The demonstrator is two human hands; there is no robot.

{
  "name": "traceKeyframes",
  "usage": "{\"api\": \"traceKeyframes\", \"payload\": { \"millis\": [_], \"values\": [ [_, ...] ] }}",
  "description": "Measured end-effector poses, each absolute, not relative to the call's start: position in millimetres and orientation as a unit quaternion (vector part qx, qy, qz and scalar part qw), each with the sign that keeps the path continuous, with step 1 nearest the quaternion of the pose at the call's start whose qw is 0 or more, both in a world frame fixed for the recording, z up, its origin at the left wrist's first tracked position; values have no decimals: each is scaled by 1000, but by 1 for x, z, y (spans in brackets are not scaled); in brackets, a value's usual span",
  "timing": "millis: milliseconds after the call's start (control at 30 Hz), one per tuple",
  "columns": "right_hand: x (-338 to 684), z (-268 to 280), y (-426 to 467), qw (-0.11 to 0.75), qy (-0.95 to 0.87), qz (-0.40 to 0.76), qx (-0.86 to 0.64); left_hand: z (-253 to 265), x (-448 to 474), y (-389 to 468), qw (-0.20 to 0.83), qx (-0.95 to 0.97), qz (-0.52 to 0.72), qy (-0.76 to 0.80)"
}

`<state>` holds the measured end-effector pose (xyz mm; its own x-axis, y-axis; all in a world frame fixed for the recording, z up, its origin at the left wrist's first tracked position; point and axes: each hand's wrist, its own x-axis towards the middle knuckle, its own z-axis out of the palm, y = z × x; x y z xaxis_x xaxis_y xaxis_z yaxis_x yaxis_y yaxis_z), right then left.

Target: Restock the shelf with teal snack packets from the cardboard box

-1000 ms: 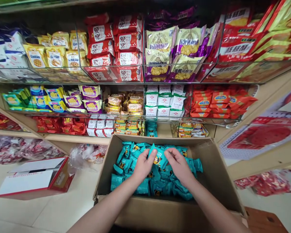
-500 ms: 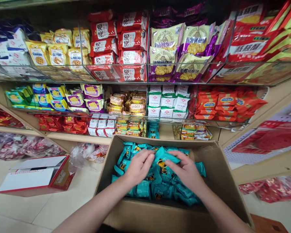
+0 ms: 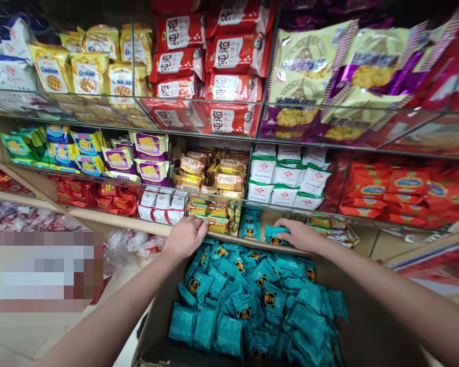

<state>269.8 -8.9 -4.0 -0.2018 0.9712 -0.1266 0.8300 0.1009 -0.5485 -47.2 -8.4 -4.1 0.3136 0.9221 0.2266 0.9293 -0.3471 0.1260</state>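
My right hand (image 3: 296, 234) grips a small teal snack packet (image 3: 274, 234) on the lowest shelf level. Just left of that packet, more teal packets (image 3: 250, 224) stand stacked in a compartment. My left hand (image 3: 187, 235) is closed at the shelf's front edge, beside the yellow packets (image 3: 217, 224); its fingertips are partly hidden, and I cannot tell what they hold. Below both hands sits an open cardboard box (image 3: 371, 326), holding many loose teal packets (image 3: 229, 290) with black and yellow round emblems.
Clear dividers front the shelves of packaged snacks, among them red packets (image 3: 235, 53), purple-and-cream packets (image 3: 306, 71) and white-green packets (image 3: 286, 176). Plastic-wrapped goods (image 3: 132, 247) lie on the floor at left. A blurred-out patch (image 3: 42, 275) covers the lower left.
My right hand has moved from above the box forward to the lowest shelf with a teal packet. My left hand has moved forward and left to the shelf edge. The view has come closer.
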Motion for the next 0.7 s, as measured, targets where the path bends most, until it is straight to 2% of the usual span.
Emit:
{"api": "traceKeyframes", "payload": {
  "millis": [333, 533, 700],
  "values": [
    [223, -82, 70, 101, -623, 388, -672, 1, -46, -7, 6, -810, -107, -577],
    [218, -117, 77, 128, -558, 423, -703, 0, -45, -4, -7, -807, -96, -583],
    [222, -139, 76, 188, -500, 415, -737, 0, -44, -1, -17, -811, -81, -579]
  ]
}}
